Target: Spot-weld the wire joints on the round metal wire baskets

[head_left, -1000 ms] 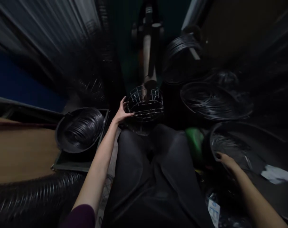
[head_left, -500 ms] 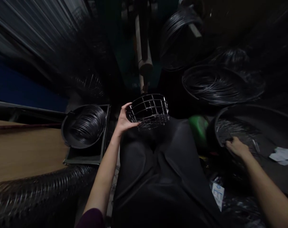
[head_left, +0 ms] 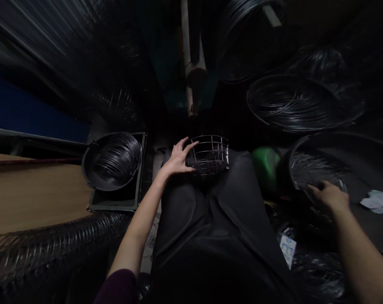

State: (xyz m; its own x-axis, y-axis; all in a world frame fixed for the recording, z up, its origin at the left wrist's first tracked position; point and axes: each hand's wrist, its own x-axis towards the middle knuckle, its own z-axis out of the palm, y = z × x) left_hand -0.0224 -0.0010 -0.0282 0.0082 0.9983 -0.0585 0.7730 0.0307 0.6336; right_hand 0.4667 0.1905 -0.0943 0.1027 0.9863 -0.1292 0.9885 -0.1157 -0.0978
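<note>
Left hand (head_left: 178, 160) is lying against the left side of the wire basket (head_left: 210, 154), fingers spread and straight, not closed round it. The basket is sitting upright on the person's knees, on the dark trousers (head_left: 210, 228), near the middle of the view.

Right hand (head_left: 330, 196) is reaching into the big black tub (head_left: 362, 145) on the right and touching the thin wire pieces (head_left: 311, 169) inside. Its fingers are curling down, but it is too dark to tell whether they are gripping anything.

A green thing (head_left: 265, 165) is sitting between the knees and that tub. On the left, a smaller black tub (head_left: 89, 179) is holding a wire coil (head_left: 118, 158) and standing in a tray (head_left: 115, 202) beside the wooden table (head_left: 30, 190). A coiled wire tube (head_left: 52, 247) is lying at bottom left, and a large loose wire coil (head_left: 300, 103) at upper right.
</note>
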